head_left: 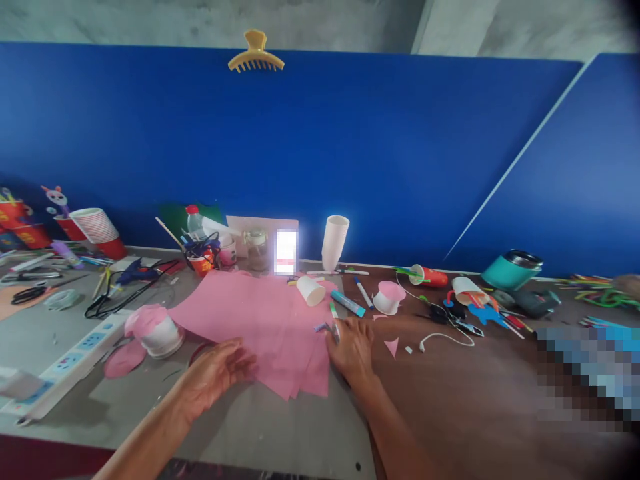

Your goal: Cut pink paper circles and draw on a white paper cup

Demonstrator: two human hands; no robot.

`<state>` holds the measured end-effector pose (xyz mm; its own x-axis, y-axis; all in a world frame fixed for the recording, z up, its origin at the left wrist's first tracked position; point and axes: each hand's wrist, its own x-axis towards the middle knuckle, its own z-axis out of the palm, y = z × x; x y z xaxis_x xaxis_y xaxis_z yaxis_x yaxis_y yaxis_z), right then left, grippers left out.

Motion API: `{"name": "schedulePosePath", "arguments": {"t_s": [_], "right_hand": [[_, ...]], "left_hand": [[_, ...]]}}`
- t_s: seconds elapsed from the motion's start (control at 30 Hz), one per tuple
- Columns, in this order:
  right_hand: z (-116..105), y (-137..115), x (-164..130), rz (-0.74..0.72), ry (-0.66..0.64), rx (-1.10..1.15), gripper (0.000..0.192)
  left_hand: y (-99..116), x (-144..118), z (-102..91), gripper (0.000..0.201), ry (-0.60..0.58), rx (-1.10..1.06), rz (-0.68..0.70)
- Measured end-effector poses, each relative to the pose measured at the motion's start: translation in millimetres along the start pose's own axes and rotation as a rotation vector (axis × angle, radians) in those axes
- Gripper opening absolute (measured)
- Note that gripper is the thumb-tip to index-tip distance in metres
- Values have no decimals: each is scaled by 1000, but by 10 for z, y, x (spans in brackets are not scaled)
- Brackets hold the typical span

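A stack of pink paper sheets [260, 320] lies flat on the bench [280, 427], near its front edge. The left hand [220, 373] rests at the stack's near left corner, fingers loosely spread, holding nothing. The right hand [353, 347] presses on the stack's right edge, its grip closed around a marker [334, 319]. Just behind lie a tipped white paper cup [310, 291] and a teal marker [348, 303]. A pink-covered cup [157, 330] stands left.
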<state>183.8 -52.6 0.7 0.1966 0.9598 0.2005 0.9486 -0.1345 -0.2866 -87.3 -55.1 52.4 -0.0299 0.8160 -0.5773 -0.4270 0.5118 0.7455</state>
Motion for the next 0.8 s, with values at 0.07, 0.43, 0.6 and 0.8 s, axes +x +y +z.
{"name": "schedulePosePath", "arguments": {"t_s": [0.07, 0.43, 0.6, 0.8], "right_hand": [[-47, 2, -22, -7, -35, 11, 26], [-176, 67, -7, 38, -160, 22, 19], [-196, 69, -11, -3, -224, -18, 21], [-200, 62, -48, -57, -231, -68, 22]], "left_hand": [[-7, 3, -29, 15, 26, 5, 38], [76, 187, 48, 15, 46, -77, 66], [37, 247, 181, 17, 36, -144, 81], [-82, 531, 273, 26, -2, -40, 214]]}}
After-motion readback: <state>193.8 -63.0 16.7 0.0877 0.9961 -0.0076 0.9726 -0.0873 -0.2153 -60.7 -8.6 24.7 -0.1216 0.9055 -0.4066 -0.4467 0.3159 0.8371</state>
